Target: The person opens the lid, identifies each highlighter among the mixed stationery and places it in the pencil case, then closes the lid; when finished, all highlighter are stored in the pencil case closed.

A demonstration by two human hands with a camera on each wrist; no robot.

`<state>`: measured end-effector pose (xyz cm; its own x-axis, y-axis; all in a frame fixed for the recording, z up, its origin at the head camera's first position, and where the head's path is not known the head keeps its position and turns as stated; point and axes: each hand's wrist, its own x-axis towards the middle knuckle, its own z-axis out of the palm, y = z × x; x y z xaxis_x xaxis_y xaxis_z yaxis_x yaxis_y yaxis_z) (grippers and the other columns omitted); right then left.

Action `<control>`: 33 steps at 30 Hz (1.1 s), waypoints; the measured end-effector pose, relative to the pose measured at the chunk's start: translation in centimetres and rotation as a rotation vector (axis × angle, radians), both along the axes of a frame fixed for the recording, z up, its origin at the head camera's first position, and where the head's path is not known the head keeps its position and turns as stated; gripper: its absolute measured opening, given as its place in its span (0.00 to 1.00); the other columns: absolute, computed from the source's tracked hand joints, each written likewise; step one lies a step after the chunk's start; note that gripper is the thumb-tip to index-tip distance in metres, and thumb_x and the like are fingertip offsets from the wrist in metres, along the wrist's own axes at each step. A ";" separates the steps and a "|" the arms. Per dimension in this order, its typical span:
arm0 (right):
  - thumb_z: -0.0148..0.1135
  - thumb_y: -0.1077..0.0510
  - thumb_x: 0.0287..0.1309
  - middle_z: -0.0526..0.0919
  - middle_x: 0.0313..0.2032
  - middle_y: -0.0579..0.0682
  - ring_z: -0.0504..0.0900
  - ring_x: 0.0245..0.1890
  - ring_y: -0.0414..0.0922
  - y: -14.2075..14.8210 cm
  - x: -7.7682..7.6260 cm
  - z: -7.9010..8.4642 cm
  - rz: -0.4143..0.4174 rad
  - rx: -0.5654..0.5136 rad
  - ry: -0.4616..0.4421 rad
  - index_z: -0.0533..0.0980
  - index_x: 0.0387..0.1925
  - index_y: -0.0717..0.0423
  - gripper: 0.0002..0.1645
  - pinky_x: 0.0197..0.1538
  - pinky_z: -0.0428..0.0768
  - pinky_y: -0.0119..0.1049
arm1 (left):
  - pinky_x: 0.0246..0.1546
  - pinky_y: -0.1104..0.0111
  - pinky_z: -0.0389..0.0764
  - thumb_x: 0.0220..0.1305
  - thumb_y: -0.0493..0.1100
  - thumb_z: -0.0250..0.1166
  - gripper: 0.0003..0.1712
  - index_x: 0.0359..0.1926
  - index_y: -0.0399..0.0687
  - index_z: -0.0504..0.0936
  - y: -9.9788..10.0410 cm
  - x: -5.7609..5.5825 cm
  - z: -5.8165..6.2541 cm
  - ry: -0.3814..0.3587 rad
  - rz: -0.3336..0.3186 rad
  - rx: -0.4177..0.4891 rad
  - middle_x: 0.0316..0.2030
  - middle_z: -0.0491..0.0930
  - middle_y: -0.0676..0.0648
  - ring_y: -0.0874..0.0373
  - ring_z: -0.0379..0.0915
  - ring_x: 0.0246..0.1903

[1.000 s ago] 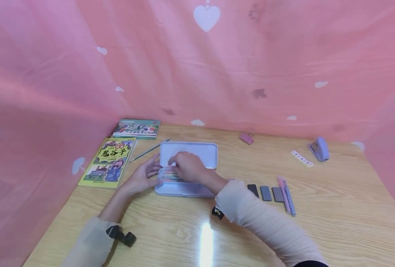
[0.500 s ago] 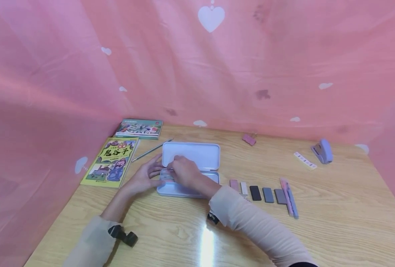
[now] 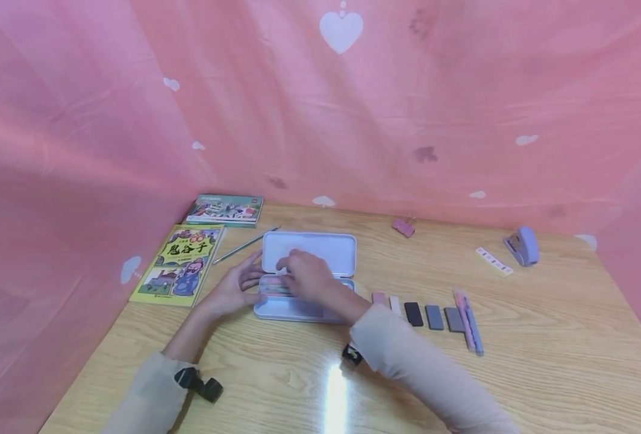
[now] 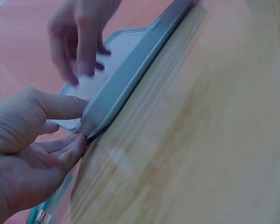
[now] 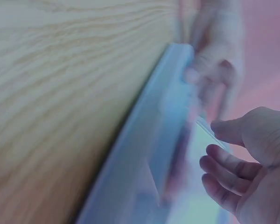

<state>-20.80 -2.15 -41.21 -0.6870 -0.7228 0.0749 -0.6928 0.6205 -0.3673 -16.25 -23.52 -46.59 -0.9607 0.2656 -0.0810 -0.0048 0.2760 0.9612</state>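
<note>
A light blue pencil case (image 3: 290, 308) lies open on the wooden table, its lid (image 3: 334, 244) tipped back. My left hand (image 3: 232, 289) holds the case's left end; in the left wrist view the thumb and fingers (image 4: 74, 147) pinch its corner. My right hand (image 3: 308, 274) hovers over the case, fingers loosely bent with nothing between them in the right wrist view. Slim coloured items (image 3: 275, 288), too small to identify, lie in the case's back left part. The right hand and forearm hide part of the case's right side.
Right of the case stand a pink block (image 3: 378, 299), a white block (image 3: 395, 304), a black block (image 3: 414, 314) and grey blocks (image 3: 434, 317). Beyond them lie pens (image 3: 468, 322), a stapler (image 3: 523, 246) and a pink binder clip (image 3: 403, 226). Books (image 3: 179, 265) and a pencil (image 3: 244, 245) lie left.
My right hand went down into the case half a second ago and has since risen slightly, moving a little right. The left hand keeps its hold on the case.
</note>
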 end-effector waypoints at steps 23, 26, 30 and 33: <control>0.64 0.52 0.55 0.84 0.34 0.63 0.84 0.28 0.51 26.7 1.5 3.4 -0.501 -0.030 0.093 0.79 0.45 0.64 0.21 0.21 0.79 0.40 | 0.65 0.61 0.67 0.49 0.29 0.69 0.57 0.74 0.54 0.45 0.1 0.6 0.5 0.011 0.029 -0.037 0.59 0.69 0.39 0.45 0.66 0.61; 0.64 0.55 0.54 0.84 0.31 0.63 0.83 0.26 0.51 27.7 1.6 2.5 -0.499 -0.019 0.071 0.79 0.43 0.67 0.20 0.22 0.80 0.42 | 0.65 0.60 0.67 0.49 0.28 0.69 0.57 0.74 0.54 0.46 0.1 0.5 0.4 0.019 0.024 -0.036 0.59 0.69 0.38 0.45 0.66 0.61; 0.62 0.58 0.54 0.84 0.26 0.59 0.81 0.22 0.46 28.3 1.6 1.0 -0.511 0.023 0.006 0.81 0.37 0.68 0.15 0.21 0.79 0.40 | 0.65 0.61 0.68 0.49 0.28 0.69 0.57 0.74 0.52 0.45 0.1 0.3 0.2 0.047 0.006 -0.025 0.58 0.69 0.37 0.44 0.65 0.61; 0.60 0.58 0.56 0.84 0.24 0.56 0.77 0.18 0.41 28.4 1.7 0.0 -0.536 0.064 -0.035 0.83 0.30 0.65 0.13 0.19 0.77 0.37 | 0.64 0.64 0.69 0.49 0.28 0.69 0.57 0.74 0.52 0.46 0.1 0.3 0.1 0.053 0.001 -0.017 0.58 0.69 0.37 0.45 0.66 0.61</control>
<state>-19.15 26.21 -41.24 -0.9621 -0.2724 0.0123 -0.2607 0.9056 -0.3346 -15.98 -23.41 -46.45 -0.9640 0.2636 -0.0346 0.0457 0.2924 0.9552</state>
